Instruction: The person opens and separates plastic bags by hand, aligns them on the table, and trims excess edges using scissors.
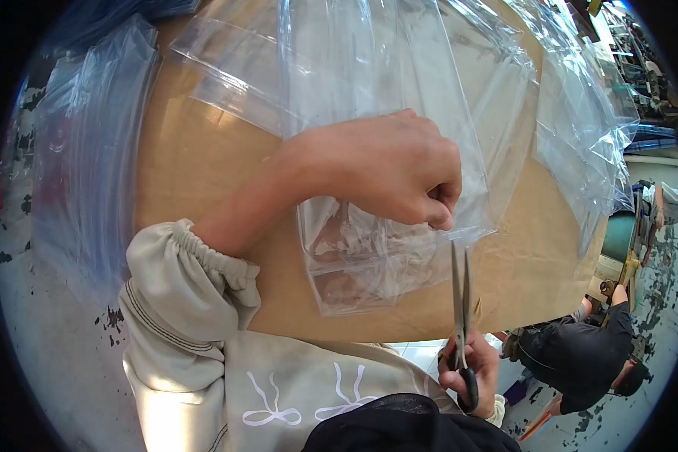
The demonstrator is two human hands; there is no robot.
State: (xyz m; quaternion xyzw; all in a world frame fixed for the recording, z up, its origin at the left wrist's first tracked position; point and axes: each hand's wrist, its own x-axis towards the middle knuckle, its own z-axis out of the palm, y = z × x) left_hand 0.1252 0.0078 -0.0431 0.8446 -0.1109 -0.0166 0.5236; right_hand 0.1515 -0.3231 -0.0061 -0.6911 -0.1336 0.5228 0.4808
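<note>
My left hand is closed, thumb and fingers pinched at the edge of a clear plastic sheet on the brown work surface. Its other fingers are curled under and partly hidden. My right hand grips scissors by their black handles, close to the front edge of the surface. The blades point away from me, slightly apart, with their tips just below my left thumb and near the sheet's corner.
More clear plastic spreads over the far side of the brown surface. A thick stack of plastic sheets hangs over the left edge. Another plastic piece drapes at right. A person in dark clothes bends at lower right.
</note>
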